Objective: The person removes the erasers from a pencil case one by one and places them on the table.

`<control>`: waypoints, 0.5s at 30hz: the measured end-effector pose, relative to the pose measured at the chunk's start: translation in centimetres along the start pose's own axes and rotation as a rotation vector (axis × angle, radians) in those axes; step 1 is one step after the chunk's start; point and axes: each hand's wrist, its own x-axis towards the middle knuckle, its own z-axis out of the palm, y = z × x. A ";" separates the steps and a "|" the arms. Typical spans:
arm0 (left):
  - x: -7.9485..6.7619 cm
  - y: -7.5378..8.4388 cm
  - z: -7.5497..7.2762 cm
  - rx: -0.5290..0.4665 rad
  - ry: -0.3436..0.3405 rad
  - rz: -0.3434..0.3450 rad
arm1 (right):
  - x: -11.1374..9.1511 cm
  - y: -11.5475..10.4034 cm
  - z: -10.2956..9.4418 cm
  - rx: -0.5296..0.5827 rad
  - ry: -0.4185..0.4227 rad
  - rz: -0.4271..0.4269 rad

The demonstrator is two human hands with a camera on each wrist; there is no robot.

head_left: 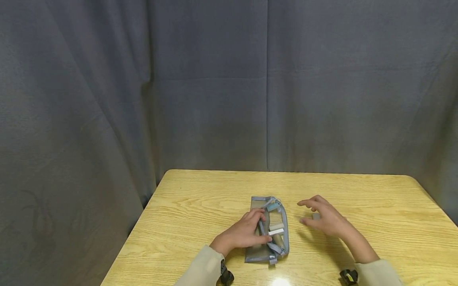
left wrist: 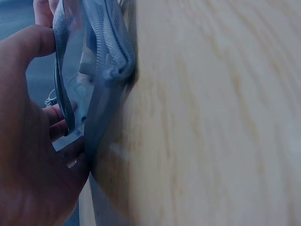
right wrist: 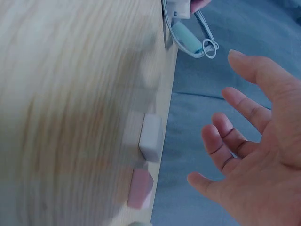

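Observation:
A see-through mesh zip pouch with grey-blue trim lies on the wooden table, its zipper open. Inside show a light-blue block, a white block and beige ones. My left hand holds the pouch's opening, thumb and fingers spread along the zipper edge. To the right of the pouch, my right hand hovers with fingers spread and nothing in them. Past its fingertips, in the right wrist view, a whitish block and a pink block with a slanted end sit on the table.
The wooden table has rounded back corners. Grey curtains hang behind it and along the left side. A metal ring hangs at one end of the pouch. Another small block shows at the right wrist view's bottom edge.

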 end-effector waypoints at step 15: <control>0.1 -0.1 0.1 -0.003 -0.007 -0.020 | 1.1 -0.9 2.0 0.067 -0.088 0.002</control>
